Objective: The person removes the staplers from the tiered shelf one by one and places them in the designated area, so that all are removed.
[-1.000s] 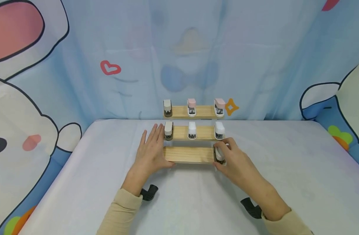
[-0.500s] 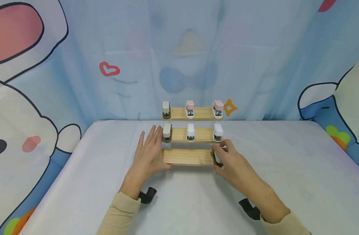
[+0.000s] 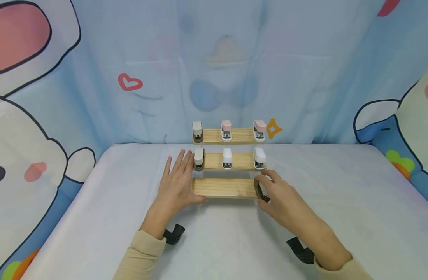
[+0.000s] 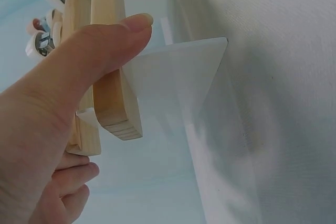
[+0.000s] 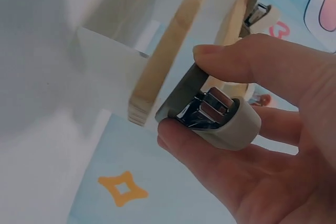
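A stepped rack has wooden boards on translucent side panels. My left hand (image 3: 176,182) lies at the rack's left side with fingers straight, its thumb (image 4: 113,40) resting across the front of the lowest board (image 3: 223,188). At that board's right end, my right hand (image 3: 282,200) pinches a mini stapler (image 5: 184,94) between thumb and fingers. This stapler has a dark grey base and an off-white top. It is tilted, its base turned toward the board; a narrow gap shows between them in the right wrist view.
The middle board (image 3: 216,161) carries off-white and white mini staplers. On the top board (image 3: 212,135) stand a grey-white stapler (image 3: 197,131) and two pink ones (image 3: 226,130). A white cloth (image 3: 340,186) covers the table, and a printed blue curtain (image 3: 158,42) hangs behind.
My right hand has shifted slightly right with the stapler, which has tilted so its grey base shows along the board's end. My left hand keeps its place at the rack.
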Tool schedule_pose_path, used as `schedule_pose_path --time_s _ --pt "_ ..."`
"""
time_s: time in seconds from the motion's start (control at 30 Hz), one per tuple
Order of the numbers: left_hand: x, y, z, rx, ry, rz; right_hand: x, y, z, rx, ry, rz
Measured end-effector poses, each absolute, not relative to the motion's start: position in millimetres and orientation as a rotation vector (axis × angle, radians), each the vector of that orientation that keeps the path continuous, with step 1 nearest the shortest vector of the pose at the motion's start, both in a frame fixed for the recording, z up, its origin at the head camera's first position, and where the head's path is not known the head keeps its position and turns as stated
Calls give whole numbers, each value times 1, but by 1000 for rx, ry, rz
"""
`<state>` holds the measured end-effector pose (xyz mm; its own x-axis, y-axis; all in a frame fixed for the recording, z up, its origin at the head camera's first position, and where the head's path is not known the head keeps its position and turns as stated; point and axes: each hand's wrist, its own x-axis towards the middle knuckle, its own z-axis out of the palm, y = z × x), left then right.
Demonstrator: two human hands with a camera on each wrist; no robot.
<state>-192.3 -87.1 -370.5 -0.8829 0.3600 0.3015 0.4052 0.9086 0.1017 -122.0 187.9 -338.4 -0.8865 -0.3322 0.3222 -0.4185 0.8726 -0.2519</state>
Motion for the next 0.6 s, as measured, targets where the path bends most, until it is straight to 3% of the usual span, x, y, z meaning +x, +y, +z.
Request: schedule_pose_path --time_s 0.6 --pt "-190 -88 -371 -583 -2751 -186 -137 232 -327 389 -2819 450"
